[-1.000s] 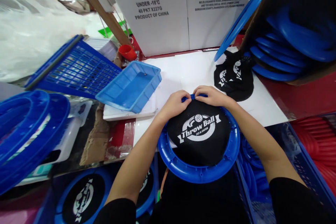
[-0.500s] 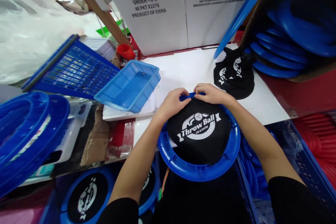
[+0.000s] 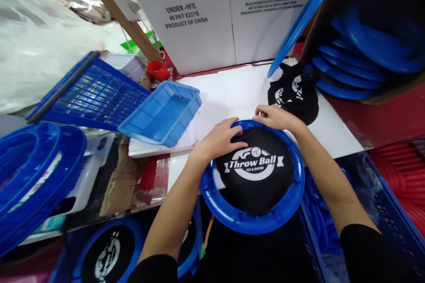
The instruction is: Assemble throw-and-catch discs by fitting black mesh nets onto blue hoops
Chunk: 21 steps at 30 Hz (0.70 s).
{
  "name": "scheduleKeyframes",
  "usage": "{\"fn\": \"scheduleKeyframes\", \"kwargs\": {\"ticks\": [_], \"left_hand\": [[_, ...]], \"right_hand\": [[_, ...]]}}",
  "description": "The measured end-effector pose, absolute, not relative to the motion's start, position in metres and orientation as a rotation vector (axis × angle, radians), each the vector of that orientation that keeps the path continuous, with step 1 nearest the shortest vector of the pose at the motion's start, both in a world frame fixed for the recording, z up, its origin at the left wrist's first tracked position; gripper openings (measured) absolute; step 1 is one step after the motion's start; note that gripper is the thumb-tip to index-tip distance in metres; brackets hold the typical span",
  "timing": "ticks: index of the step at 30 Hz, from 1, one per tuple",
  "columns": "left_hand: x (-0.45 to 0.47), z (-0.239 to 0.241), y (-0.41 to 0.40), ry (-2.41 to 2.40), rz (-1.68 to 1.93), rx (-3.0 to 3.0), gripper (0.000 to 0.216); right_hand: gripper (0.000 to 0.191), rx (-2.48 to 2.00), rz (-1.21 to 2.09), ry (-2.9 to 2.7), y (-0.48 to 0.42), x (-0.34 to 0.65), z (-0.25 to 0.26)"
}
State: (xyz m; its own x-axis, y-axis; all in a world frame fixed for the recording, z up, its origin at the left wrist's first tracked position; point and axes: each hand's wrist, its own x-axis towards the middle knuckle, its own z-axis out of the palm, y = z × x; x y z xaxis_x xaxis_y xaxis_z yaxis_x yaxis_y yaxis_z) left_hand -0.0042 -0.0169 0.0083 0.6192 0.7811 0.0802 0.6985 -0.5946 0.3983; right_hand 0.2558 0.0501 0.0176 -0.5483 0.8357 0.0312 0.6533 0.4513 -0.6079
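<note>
A blue plastic ring (image 3: 254, 225) lies in front of me, overhanging the table's near edge. Inside it sits a round black mesh cloth (image 3: 262, 199) printed "Throw Ball". My left hand (image 3: 224, 139) rests over the ring's upper left, fingers spread, its thumb on the cloth. At the ring's top right edge, my right hand (image 3: 274, 117) has thumb and index finger closed on the rim. More black printed mesh cloths (image 3: 307, 106) lie in a heap beyond my right hand.
A light-blue tray (image 3: 162, 115) and a blue basket (image 3: 99, 93) stand at left. Blue rings (image 3: 352, 75) fill a carton at right. A white carton (image 3: 199, 40) stands behind. Several finished-looking discs (image 3: 109, 252) lie below left, and red rings (image 3: 398, 172) lie lower right.
My hands have moved apart along the ring's top. The left has let go of its pinch and spread its fingers; the right has shifted slightly right. The cloth's top now sits inside the rim.
</note>
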Motion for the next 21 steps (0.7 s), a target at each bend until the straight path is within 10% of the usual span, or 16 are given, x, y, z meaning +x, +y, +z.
{"fn": "scheduleKeyframes", "kwargs": {"ticks": [7, 21], "left_hand": [[0.003, 0.007, -0.020, 1.044, 0.312, 2.486, 0.033], [-0.024, 0.025, -0.006, 1.112, 0.476, 2.193, 0.014]], "right_hand": [[0.018, -0.687, 1.036, -2.570, 0.044, 0.244, 0.016], [0.023, -0.905, 1.195, -2.538, 0.037, 0.260, 0.028]]}}
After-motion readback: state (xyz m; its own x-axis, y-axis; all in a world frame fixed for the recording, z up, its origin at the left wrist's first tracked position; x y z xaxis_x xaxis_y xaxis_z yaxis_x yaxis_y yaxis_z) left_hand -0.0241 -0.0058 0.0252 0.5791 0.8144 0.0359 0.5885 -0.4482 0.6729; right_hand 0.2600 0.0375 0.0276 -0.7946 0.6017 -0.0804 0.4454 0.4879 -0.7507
